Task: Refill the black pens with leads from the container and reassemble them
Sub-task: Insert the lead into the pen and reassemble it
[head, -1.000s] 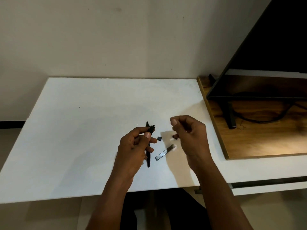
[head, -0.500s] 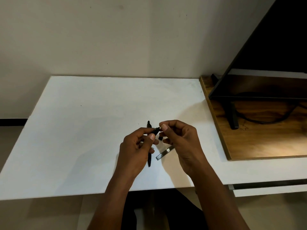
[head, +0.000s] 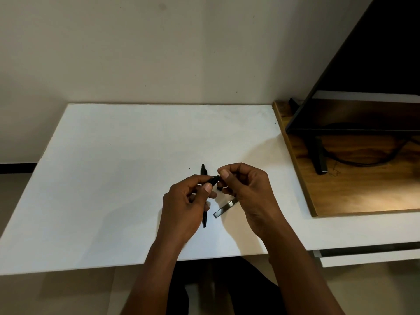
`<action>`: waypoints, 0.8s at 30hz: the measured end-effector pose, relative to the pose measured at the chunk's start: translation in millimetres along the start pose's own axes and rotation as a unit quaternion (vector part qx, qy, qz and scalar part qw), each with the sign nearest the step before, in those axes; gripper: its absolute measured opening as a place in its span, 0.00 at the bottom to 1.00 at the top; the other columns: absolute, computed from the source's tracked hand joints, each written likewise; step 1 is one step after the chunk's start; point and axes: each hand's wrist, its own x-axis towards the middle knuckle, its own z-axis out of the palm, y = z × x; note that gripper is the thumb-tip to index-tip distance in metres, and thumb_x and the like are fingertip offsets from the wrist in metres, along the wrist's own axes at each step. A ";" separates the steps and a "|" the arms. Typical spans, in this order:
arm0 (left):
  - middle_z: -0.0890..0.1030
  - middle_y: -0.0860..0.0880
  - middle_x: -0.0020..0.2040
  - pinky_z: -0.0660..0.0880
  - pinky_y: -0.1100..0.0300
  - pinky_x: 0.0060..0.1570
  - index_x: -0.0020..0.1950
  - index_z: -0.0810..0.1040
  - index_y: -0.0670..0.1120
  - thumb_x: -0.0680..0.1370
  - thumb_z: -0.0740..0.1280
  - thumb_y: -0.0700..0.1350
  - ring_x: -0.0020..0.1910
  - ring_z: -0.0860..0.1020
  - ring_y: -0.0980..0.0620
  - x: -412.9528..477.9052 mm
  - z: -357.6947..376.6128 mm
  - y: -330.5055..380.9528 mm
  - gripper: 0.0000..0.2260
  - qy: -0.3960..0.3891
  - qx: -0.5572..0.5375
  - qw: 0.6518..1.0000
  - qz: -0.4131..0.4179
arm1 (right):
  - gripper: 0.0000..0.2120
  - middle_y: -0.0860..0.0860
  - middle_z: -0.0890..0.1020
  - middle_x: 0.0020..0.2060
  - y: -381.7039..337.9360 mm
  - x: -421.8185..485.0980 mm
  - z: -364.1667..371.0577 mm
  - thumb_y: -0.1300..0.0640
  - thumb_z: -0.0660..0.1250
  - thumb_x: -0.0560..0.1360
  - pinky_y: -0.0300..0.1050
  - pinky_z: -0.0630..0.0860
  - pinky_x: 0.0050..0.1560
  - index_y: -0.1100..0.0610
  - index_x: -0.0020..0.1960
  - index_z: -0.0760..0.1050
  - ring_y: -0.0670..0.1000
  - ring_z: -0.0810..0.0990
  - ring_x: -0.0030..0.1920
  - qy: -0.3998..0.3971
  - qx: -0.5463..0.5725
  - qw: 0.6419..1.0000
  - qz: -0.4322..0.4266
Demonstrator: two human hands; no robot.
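Holding one black pen (head: pixel 213 180) in the left hand (head: pixel 185 206), fingers and thumb closed round its barrel, open end pointing up and right toward the other hand

Right hand (head: pixel 246 189): thumb and forefinger pinched together at the pen's open end; whatever they hold is too small to make out, so whether it is a lead or a pen part cannot be told

Second pen (head: pixel 203 176): lying flat on the white board (head: pixel 113 178), running front to back, its middle hidden behind the left hand, its top end showing beyond the knuckles and its tip below them

Lead container (head: pixel 225 208): slim dark case lying at a slant on the board, just beside and under the right hand, touching neither pen

Small black piece (head: pixel 219 188): on the board between the two hands, probably a cap or end part taken off the pen

Other items: wooden shelf (head: pixel 341 196) to the right of the board, bearing a dark screen (head: pixel 375 76) on its stand with a cable

Step in hand, as judged: feeding or fitting something into the open end of the held pen, so the refill of this first pen looks under way and the second looks untouched

Next move calls for: steady alignment of the pinched fingertips with the narrow opening, a light push without bending, then picking up the small black piece to close the pen
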 end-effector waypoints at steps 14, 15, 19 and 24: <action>0.87 0.53 0.39 0.75 0.72 0.33 0.52 0.84 0.50 0.80 0.67 0.44 0.30 0.81 0.61 -2.5 5.8 1.2 0.07 0.016 0.003 1.000 0.003 | 0.06 0.57 0.88 0.42 -7.3 -2.0 -9.1 0.60 0.71 0.77 0.45 0.82 0.48 0.59 0.51 0.85 0.55 0.86 0.43 -0.030 -0.013 0.999 0.013; 0.87 0.53 0.39 0.75 0.72 0.33 0.53 0.85 0.50 0.80 0.66 0.44 0.30 0.81 0.59 -2.0 5.3 1.0 0.07 0.017 -0.008 1.000 -0.001 | 0.06 0.58 0.88 0.43 -7.7 -2.2 -9.7 0.61 0.71 0.77 0.45 0.82 0.49 0.60 0.52 0.85 0.55 0.86 0.44 -0.035 0.001 0.999 0.019; 0.87 0.52 0.40 0.77 0.66 0.35 0.56 0.84 0.52 0.81 0.65 0.46 0.34 0.82 0.48 0.5 6.5 2.4 0.09 0.016 -0.053 0.998 -0.018 | 0.10 0.56 0.88 0.47 -11.0 -2.5 -8.9 0.60 0.68 0.79 0.45 0.83 0.49 0.57 0.58 0.84 0.56 0.86 0.47 -0.036 0.026 0.999 0.021; 0.87 0.49 0.42 0.71 0.65 0.29 0.60 0.80 0.59 0.82 0.63 0.46 0.30 0.77 0.54 0.0 5.1 -0.6 0.11 -0.024 -0.111 0.993 -0.025 | 0.07 0.48 0.87 0.42 -9.7 5.7 -31.7 0.58 0.73 0.76 0.41 0.80 0.41 0.52 0.53 0.85 0.48 0.86 0.41 0.128 -0.212 0.969 0.010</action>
